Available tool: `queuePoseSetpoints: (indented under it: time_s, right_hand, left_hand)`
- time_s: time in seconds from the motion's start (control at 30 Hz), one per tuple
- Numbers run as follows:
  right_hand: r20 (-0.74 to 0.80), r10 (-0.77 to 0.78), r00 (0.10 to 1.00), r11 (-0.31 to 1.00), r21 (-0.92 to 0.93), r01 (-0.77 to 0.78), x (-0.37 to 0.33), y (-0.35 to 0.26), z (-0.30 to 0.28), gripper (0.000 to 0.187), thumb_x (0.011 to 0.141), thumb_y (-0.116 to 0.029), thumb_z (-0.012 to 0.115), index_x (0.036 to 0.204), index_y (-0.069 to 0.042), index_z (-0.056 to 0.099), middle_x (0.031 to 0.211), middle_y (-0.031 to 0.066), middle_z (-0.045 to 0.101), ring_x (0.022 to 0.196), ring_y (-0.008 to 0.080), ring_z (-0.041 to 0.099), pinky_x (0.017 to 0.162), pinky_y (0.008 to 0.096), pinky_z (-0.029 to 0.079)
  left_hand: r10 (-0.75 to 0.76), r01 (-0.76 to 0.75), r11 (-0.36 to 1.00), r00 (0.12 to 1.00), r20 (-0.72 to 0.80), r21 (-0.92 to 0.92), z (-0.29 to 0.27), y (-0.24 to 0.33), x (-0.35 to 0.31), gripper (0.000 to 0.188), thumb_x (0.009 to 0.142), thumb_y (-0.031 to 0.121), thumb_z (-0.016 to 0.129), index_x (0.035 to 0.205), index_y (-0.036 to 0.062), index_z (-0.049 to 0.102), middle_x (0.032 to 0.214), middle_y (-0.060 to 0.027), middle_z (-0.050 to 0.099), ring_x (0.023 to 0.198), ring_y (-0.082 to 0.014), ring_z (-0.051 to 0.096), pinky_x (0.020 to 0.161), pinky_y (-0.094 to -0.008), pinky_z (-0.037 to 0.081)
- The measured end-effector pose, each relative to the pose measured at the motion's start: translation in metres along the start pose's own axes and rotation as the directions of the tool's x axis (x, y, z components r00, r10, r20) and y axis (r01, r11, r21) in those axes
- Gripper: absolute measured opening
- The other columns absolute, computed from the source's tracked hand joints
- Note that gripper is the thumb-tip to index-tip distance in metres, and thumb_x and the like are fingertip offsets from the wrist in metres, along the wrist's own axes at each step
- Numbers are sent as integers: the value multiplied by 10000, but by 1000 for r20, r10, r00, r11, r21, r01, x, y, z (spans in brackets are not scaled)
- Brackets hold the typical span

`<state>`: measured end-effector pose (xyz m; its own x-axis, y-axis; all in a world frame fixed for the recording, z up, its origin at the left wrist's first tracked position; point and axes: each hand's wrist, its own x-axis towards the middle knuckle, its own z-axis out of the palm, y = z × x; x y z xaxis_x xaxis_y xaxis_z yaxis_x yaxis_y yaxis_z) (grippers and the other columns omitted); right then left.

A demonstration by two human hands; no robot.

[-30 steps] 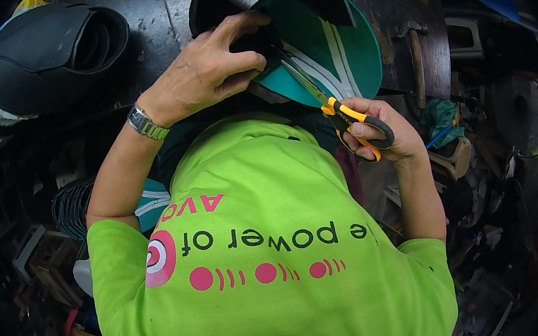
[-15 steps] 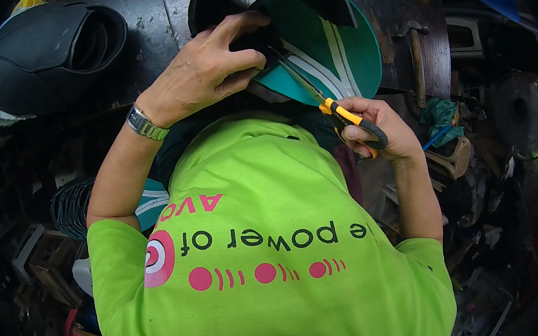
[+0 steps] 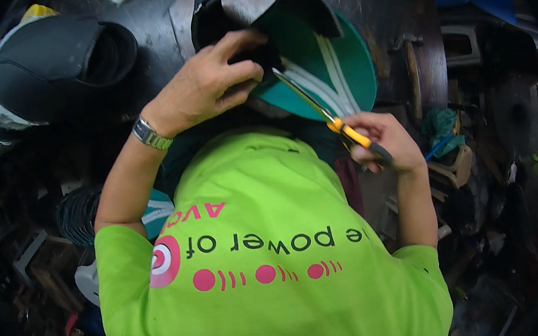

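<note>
My right hand grips scissors with yellow and black handles. Their blades look closed, and the tip points toward my left hand, near the green part of a curved piece. That piece is black on its upper and left parts and green on the right, with pale stripes across the green. My left hand has its fingers bent against the black part, thumb and forefinger close to its edge; the fingertips are blurred and partly hidden in the dark material. A metal-banded watch circles my left wrist.
On the dark table at left lies a stack of black curved pieces over white cloth. A hammer rests at the table's right side. Beyond it stand a fan and a beige stool. Striped green pieces sit below my left arm.
The scissors have shifted slightly right and down, their tip drawn back from the black part. The whole view has moved a little. My left hand stays at the black part.
</note>
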<state>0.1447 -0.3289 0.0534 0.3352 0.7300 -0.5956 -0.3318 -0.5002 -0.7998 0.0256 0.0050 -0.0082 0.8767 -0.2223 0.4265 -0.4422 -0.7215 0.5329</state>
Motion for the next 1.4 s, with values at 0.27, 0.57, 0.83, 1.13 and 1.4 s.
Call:
queuePoseSetpoints:
  time_s: [0.27, 0.57, 0.83, 1.13, 1.4]
  right_hand:
    - [-575, -479, 664, 875, -379, 303, 59, -44, -71, 541, 861, -178, 849, 1285, -5, 561, 683, 12, 610, 525, 60, 570, 447, 224, 378]
    - [-630, -424, 650, 410, -774, -483, 151, -76, -94, 464, 836, -275, 812, 1209, -85, 611, 1149, 235, 723, 1132, 417, 677, 957, 501, 539]
    - [-146, -700, 699, 194, -981, -10, 175, -164, -76, 314, 889, -246, 780, 1138, -62, 729, 946, 160, 737, 899, 325, 708, 835, 419, 550]
    - [507, -691, 515, -327, -855, 402, 332, -217, 9, 531, 820, -99, 761, 1327, -226, 666, 1290, 137, 624, 1154, 313, 635, 875, 432, 574]
    - [746, -521, 416, -599, -666, 444, 385, -228, 25, 420, 811, -107, 771, 1220, -200, 754, 1203, 114, 663, 1131, 302, 643, 871, 427, 578]
  left_hand:
    - [190, -200, 979, 967, 167, 44, -37, -5, 41, 172, 801, 116, 731, 933, 52, 642, 1171, -118, 678, 1052, -318, 653, 1066, -445, 469]
    - [169, -128, 981, 935, -310, 148, -52, -2, 48, 152, 814, 117, 819, 882, 50, 701, 988, -90, 722, 891, -269, 690, 842, -380, 540]
    - [-337, 266, 942, 722, -604, -207, -31, -68, 79, 140, 892, 132, 752, 948, 4, 741, 1013, -135, 733, 924, -288, 711, 816, -364, 544]
    - [-402, 491, 821, 859, -316, 290, 9, -116, 80, 591, 923, 313, 706, 1445, 90, 540, 1561, -225, 415, 1487, -389, 349, 1170, -658, 276]
    - [-397, 449, 728, 892, -215, 518, 16, -116, 74, 498, 928, 165, 551, 1424, 146, 580, 1605, -284, 344, 1516, -456, 278, 1163, -699, 229]
